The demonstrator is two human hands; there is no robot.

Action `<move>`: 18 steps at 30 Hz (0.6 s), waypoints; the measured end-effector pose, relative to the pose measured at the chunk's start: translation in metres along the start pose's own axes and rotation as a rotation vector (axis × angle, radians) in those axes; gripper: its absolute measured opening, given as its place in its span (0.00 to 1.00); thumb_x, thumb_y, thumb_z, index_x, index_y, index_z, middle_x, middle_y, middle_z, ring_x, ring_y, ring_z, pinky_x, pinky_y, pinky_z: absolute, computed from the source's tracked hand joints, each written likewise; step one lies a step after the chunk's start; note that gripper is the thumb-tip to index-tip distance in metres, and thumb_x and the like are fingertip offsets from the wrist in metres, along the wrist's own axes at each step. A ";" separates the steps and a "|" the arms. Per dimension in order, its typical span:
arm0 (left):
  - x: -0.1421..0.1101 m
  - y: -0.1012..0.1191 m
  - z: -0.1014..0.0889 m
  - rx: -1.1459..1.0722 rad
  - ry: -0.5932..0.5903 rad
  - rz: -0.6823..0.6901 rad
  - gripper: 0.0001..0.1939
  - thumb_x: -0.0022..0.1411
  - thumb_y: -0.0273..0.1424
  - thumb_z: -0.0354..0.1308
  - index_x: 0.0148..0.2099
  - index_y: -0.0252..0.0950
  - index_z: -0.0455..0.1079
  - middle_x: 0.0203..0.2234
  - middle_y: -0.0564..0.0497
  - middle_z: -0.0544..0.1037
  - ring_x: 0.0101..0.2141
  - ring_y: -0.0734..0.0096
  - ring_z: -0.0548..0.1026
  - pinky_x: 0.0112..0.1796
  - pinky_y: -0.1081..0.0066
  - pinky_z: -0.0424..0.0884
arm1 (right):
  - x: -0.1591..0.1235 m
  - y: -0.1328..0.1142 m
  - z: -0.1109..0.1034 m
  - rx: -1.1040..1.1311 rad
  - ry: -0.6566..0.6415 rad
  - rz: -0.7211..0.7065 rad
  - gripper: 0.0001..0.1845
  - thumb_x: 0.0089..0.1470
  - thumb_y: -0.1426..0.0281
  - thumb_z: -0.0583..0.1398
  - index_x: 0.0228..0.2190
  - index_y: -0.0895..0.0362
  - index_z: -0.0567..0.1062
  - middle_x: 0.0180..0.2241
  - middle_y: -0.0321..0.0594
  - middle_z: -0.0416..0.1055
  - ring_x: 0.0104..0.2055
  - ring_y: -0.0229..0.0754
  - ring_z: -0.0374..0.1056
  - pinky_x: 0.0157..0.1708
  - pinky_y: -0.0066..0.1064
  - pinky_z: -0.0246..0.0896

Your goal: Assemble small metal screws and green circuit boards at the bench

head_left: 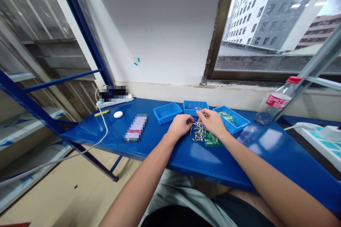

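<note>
Both of my hands are over a pile of small silvery metal parts (198,134) that look like screws or bolts. At the pile's left edge, my left hand (180,126) has its fingers curled together, and what they grip is too small to make out. My right hand (212,122) is just above the pile with thumb and fingers pinched; a thin glint of metal shows near the fingertips, but its kind is unclear. Green pieces (212,140), possibly circuit boards, lie under my right wrist. Behind my hands, the middle blue tray (188,103) holds a few thin metal pieces.
A left blue tray (161,117) and a right blue tray (241,126) with green-and-white pieces flank the middle one. Right of them stands a plastic bottle (278,101). Leftward lie a blurred phone-like object (135,128), white oval object (118,114), yellow tool (102,113) and cable (106,131).
</note>
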State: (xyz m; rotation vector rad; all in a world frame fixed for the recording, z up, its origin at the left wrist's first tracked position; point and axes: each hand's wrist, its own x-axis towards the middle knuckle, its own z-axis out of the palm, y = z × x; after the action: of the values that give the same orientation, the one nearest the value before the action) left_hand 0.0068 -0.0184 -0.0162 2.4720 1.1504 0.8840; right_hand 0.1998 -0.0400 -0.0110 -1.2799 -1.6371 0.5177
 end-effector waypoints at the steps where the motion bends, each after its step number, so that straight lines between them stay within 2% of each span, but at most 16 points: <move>1: 0.000 0.000 0.000 -0.008 0.014 0.000 0.12 0.59 0.22 0.61 0.43 0.37 0.81 0.40 0.50 0.85 0.41 0.65 0.82 0.45 0.70 0.75 | 0.000 0.000 0.000 -0.004 -0.001 0.000 0.26 0.61 0.44 0.58 0.29 0.53 0.76 0.25 0.41 0.79 0.27 0.46 0.74 0.28 0.34 0.66; 4: 0.000 0.001 -0.001 -0.022 0.033 -0.002 0.12 0.58 0.21 0.60 0.42 0.37 0.81 0.39 0.50 0.85 0.41 0.66 0.82 0.45 0.70 0.75 | 0.000 -0.001 0.000 -0.014 -0.003 0.000 0.26 0.61 0.44 0.58 0.29 0.53 0.77 0.25 0.42 0.79 0.27 0.47 0.74 0.27 0.34 0.66; 10: 0.000 0.000 0.001 -0.006 -0.028 0.004 0.12 0.59 0.23 0.62 0.45 0.37 0.80 0.41 0.48 0.85 0.41 0.64 0.81 0.46 0.68 0.76 | -0.001 -0.002 -0.001 -0.022 -0.010 -0.006 0.24 0.61 0.46 0.58 0.29 0.52 0.77 0.25 0.41 0.79 0.27 0.47 0.74 0.28 0.34 0.66; 18: 0.000 0.001 0.003 0.007 0.005 0.040 0.13 0.54 0.20 0.60 0.42 0.36 0.78 0.39 0.48 0.84 0.40 0.63 0.81 0.44 0.69 0.75 | -0.001 -0.003 -0.001 -0.045 -0.010 -0.016 0.23 0.62 0.47 0.59 0.29 0.52 0.77 0.25 0.40 0.79 0.26 0.47 0.74 0.28 0.35 0.65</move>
State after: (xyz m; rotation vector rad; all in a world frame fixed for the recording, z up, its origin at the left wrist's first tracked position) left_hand 0.0092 -0.0191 -0.0182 2.5076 1.1113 0.8993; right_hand 0.1989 -0.0420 -0.0089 -1.2978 -1.6743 0.4799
